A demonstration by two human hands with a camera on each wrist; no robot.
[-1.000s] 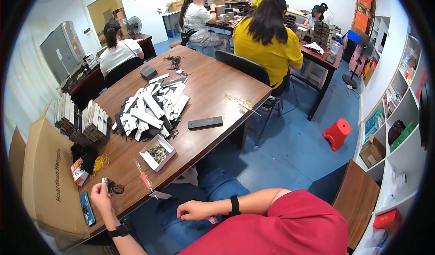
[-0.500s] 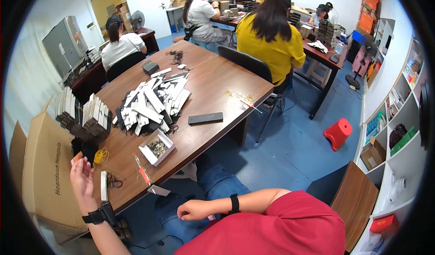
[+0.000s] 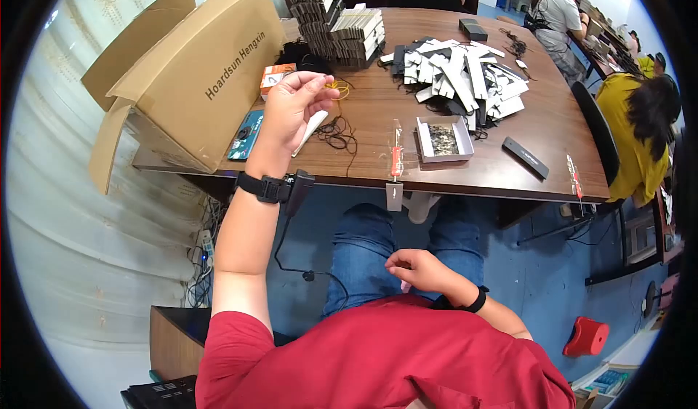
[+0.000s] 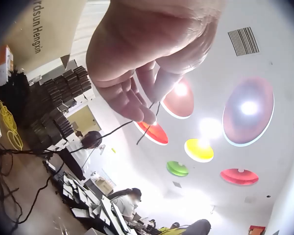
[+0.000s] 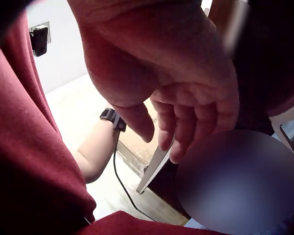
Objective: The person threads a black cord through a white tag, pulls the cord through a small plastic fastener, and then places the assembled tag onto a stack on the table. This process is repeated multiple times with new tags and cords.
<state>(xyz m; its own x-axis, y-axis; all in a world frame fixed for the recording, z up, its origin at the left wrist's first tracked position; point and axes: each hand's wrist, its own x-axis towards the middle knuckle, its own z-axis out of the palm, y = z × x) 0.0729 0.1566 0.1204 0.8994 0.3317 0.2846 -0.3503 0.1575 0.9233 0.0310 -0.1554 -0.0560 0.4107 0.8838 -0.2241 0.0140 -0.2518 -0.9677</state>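
Observation:
Raised above the table's left part, the left hand pinches a thin black cord between thumb and fingers, seen in the left wrist view. The cord runs down to a dark tangle on the table, beside a white strip partly hidden by the hand. Over the lap, the right hand hangs with loosely curled fingers; in the right wrist view that hand holds nothing.
Behind the left hand stand a large cardboard box, an orange-white box and stacked strips. A pile of white and black strips, a small open box and a black bar lie further right.
The head view has turned toward the left side of the table. The left hand has risen from the white strip and cord. The right hand remains over the lap.

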